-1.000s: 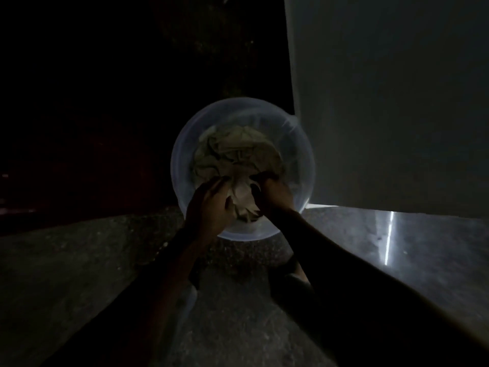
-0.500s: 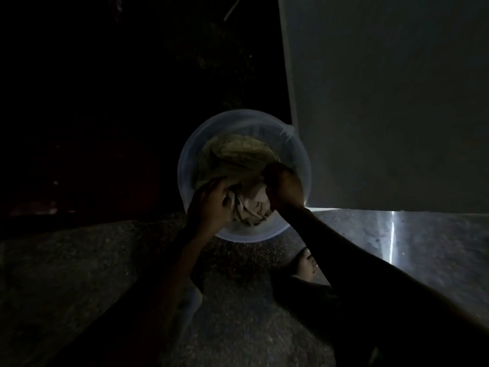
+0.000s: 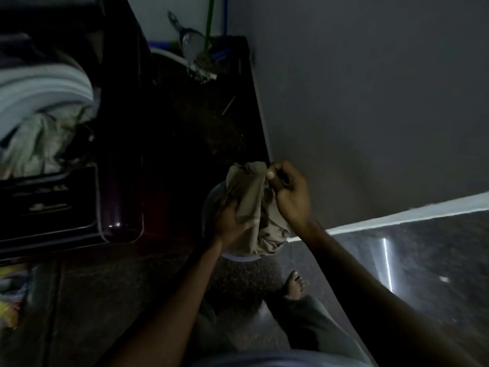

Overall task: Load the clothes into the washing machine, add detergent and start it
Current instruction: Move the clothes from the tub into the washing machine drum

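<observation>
Standing in a dim room. Rising at right, a plain grey wall [image 3: 370, 88], meeting a pale skirting strip [image 3: 397, 217] at its foot. Spreading below, a dark speckled floor [image 3: 436, 274], catching a thin bright streak of reflected light [image 3: 386, 263]. Leaning in the far corner, green and blue poles [image 3: 210, 19]. Lying at the left edge, something yellow and blurred [image 3: 9, 311], too unclear for naming.

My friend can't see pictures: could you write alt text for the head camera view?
Both hands, left hand and right hand, grip a beige cloth over a pale basin on the dim floor. The washing machine stands left.
</observation>
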A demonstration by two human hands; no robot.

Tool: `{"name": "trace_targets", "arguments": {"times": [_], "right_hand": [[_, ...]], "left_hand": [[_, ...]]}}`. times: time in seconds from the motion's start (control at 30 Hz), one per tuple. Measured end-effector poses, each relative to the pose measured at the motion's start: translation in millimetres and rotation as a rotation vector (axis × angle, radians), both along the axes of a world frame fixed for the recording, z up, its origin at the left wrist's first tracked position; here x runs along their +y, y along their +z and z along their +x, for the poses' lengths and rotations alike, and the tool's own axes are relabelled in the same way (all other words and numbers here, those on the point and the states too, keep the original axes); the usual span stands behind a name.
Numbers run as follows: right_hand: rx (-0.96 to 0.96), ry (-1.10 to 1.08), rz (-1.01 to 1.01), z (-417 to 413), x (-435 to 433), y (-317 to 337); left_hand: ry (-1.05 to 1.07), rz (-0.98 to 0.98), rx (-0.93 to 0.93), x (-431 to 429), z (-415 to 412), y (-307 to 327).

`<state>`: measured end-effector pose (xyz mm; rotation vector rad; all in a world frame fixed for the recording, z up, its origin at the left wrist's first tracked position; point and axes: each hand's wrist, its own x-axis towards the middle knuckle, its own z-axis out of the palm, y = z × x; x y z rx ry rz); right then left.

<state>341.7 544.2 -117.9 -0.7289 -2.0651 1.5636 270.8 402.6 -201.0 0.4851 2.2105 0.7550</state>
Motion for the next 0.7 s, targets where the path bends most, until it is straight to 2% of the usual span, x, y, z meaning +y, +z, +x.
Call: {"name": "trace_targets", "arguments": {"times": [0.1, 0.2, 0.3, 0.4, 0.47, 0.53, 0.63, 0.7], "right_hand": [[0.128, 0.004, -0.007, 0.5, 2.6, 66.6], [0.155, -0.052, 0.007, 7.5, 10.4, 101.9], [-0.002, -0.113, 0.122, 16.8, 22.7, 107.1], [-0.213, -0.04, 0.247, 24.2, 28.4, 102.9], [-0.271, -0.027, 0.288, 27.6, 22.4, 105.7], [-0.252, -0.077, 0.321, 30.6, 7.4, 111.9], [-0.237, -0.092, 0.218, 31.5, -26.6, 117.0], [-0.365, 0.073, 0.056, 26.0, -44.2, 115.4]], "left_hand": [[0.066, 0.103, 0.007, 8.6, -1.8, 60.1], [0.124, 0.149, 0.075, 13.9, -9.8, 108.1], [0.242, 0.214, 0.093, 19.8, -20.8, 155.0], [0.25, 0.238, 0.142, 30.1, -32.9, 192.3], [0.263, 0.273, 0.147, 40.5, -41.0, 210.2], [0.306, 0.333, 0.138, 53.7, -50.4, 227.7], [0.295, 0.419, 0.139, 68.8, -57.3, 256.3], [0.274, 0.473, 0.116, 76.0, -59.6, 265.8]]}}
